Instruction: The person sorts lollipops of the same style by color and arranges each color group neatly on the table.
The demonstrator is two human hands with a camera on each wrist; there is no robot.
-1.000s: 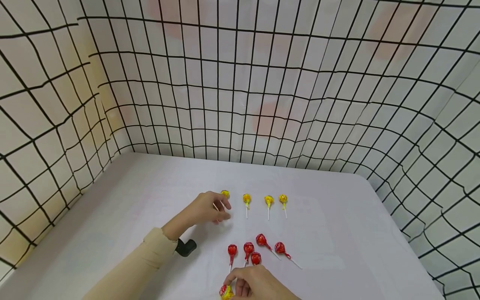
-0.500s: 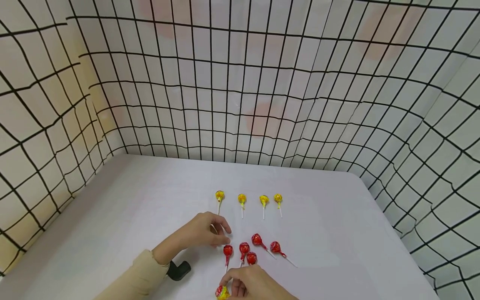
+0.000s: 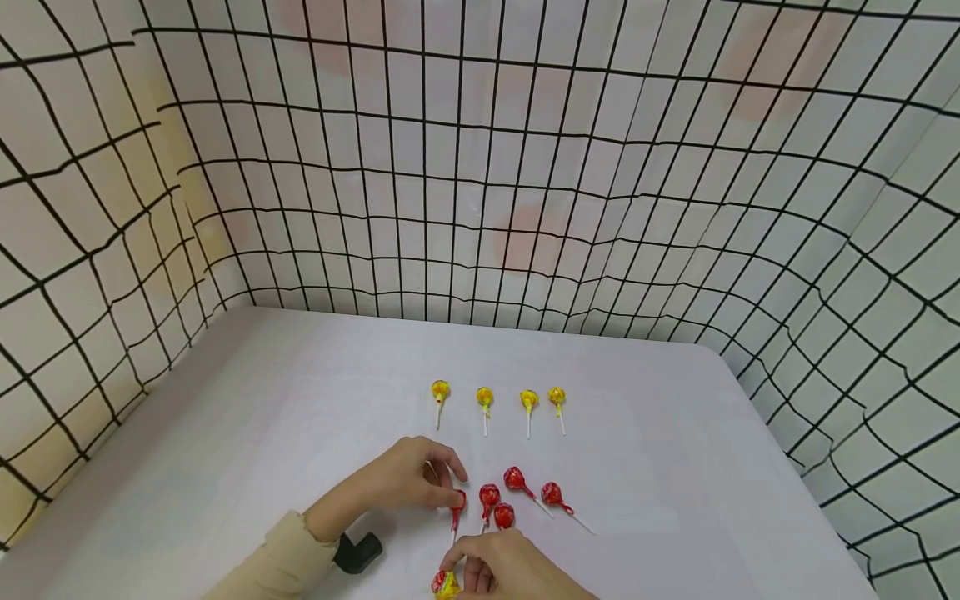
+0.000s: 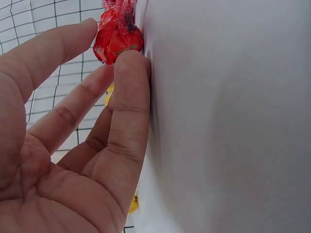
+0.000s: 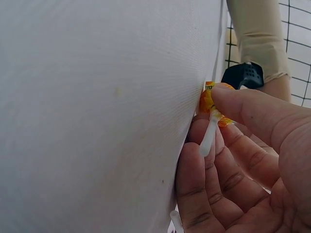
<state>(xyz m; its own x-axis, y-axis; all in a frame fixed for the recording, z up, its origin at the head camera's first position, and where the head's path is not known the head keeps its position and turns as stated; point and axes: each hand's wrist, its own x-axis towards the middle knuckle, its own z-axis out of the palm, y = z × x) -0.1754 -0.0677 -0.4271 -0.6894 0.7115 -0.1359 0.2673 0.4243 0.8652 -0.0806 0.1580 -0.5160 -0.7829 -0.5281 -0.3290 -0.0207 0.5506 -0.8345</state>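
At the leftmost red lollipop (image 3: 455, 521) my left hand (image 3: 412, 477) has its thumb and fingers around the candy head. In the left wrist view a fingertip meets the red wrapper (image 4: 116, 41), while the thumb of that hand (image 4: 73, 121) looks slightly apart from it. Near the bottom of the head view, my right hand (image 3: 521, 568) pinches a red-and-yellow lollipop (image 3: 446, 586) at the table. From the right wrist, the hand (image 5: 243, 165) shows its thumb pressed on the yellow-orange wrapper (image 5: 206, 99), with the white stick (image 5: 209, 138) pointing down.
Several other red lollipops (image 3: 514, 477) lie right of my left hand, one partly behind my right hand. Farther back, several yellow lollipops (image 3: 484, 397) form a row on the white table (image 3: 300, 367). A black grid-patterned backdrop (image 3: 450, 167) surrounds the table.
My left hand has come from the leftmost yellow lollipop, now fully visible, down toward me to the leftmost red one. My right hand keeps its pinch on the red-and-yellow lollipop.
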